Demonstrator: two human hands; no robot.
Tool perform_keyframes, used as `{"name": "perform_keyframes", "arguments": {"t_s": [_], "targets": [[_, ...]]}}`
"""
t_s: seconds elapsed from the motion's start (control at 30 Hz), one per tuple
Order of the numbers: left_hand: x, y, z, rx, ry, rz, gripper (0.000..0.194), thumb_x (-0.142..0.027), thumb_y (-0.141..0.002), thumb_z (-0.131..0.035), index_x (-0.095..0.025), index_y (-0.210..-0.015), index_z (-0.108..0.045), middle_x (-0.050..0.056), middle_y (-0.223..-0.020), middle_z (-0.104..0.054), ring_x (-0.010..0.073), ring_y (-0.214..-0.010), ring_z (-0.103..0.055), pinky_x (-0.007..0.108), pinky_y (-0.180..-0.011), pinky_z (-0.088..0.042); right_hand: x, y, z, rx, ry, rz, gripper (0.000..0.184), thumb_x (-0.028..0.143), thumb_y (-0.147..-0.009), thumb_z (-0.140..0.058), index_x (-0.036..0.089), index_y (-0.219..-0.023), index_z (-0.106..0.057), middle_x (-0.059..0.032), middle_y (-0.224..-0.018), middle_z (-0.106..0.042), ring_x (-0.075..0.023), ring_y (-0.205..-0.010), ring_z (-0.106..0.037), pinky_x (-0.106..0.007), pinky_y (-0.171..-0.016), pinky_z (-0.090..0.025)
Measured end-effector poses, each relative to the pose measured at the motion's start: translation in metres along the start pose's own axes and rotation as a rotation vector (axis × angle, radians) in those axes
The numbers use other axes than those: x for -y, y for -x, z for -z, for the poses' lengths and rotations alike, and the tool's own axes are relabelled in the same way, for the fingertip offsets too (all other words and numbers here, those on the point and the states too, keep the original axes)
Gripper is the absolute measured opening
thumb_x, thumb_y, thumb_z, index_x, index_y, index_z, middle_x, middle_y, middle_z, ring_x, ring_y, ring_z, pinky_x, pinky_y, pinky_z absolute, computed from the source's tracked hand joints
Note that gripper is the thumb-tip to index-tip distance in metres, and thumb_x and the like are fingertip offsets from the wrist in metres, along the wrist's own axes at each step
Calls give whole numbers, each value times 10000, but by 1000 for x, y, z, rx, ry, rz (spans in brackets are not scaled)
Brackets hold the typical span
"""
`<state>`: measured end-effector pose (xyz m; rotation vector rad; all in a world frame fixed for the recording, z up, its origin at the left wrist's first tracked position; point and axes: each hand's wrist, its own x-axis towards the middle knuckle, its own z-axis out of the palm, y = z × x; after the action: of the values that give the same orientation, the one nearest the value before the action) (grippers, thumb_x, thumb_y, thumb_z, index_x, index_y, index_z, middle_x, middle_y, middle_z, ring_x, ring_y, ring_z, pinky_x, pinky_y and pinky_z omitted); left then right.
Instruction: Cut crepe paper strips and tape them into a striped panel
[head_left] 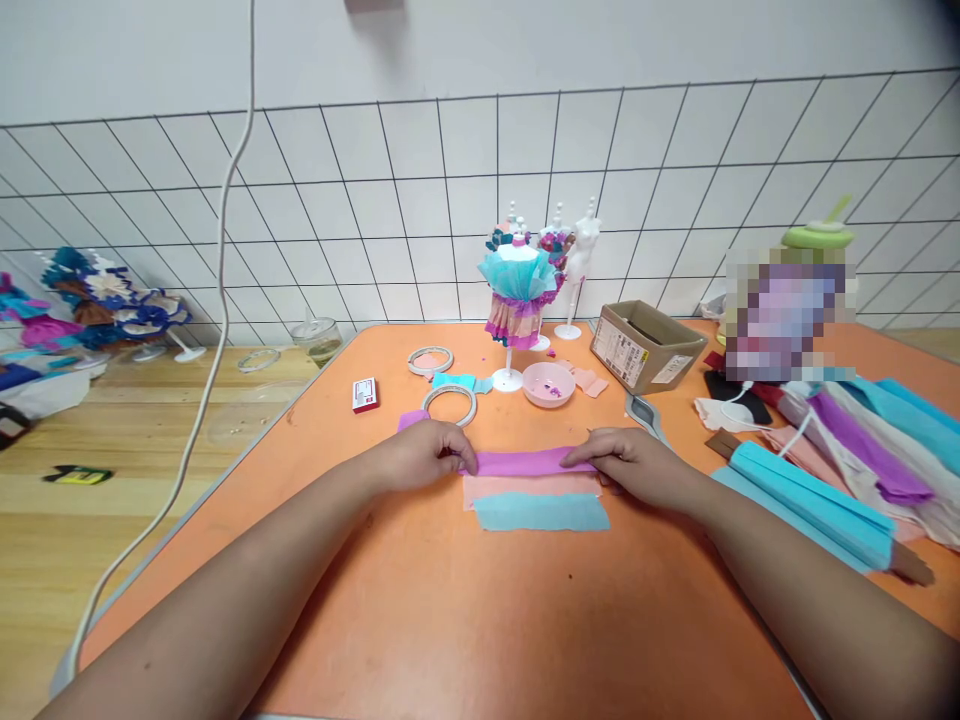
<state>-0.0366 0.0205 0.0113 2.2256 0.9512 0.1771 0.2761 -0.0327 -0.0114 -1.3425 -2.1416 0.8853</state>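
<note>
Between my two hands a purple crepe paper strip (521,462) stretches flat over the orange table. Its left end is pinched by my left hand (431,455), thumb and fingers closed. At the other end my right hand (630,462) is closed on the strip, its fingertips partly hidden. Just below it lies a pale pink strip (487,487), partly covered by the purple one. A light blue strip (544,512) overlaps the pink strip's lower edge, nearest to me. Behind my left hand a piece of purple paper (412,418) shows.
A small dress form in a paper dress (517,280) stands behind a pink bowl (548,385). Tape rolls (450,390) and a small red-and-white box (365,395) lie left. A cardboard box (645,345), scissors (646,415) and crepe paper rolls (814,500) are right.
</note>
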Motion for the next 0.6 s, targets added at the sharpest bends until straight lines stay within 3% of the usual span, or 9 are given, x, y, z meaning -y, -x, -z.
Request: {"name": "perform_keyframes", "arguments": {"t_s": [0.27, 0.6], "targets": [[3, -1, -1, 3, -12, -3, 209, -237, -844, -493, -212, -920, -686, 17, -966, -680, 140, -885, -626, 223, -749, -487, -7, -2, 0, -35, 172, 85, 393, 114, -802, -406, 270, -967, -728, -20, -852, -653, -154, -794, -596, -260, -715, -447], [0, 1, 0, -4, -82, -39, 217, -223, -834, -510, -219, -947, -695, 17, -958, -680, 129, -854, -619, 201, -716, -474, -6, -1, 0, -5, 264, 68, 447, 78, -812, -396, 328, -1001, -715, 5, -862, -649, -147, -808, -599, -268, -719, -437]]}}
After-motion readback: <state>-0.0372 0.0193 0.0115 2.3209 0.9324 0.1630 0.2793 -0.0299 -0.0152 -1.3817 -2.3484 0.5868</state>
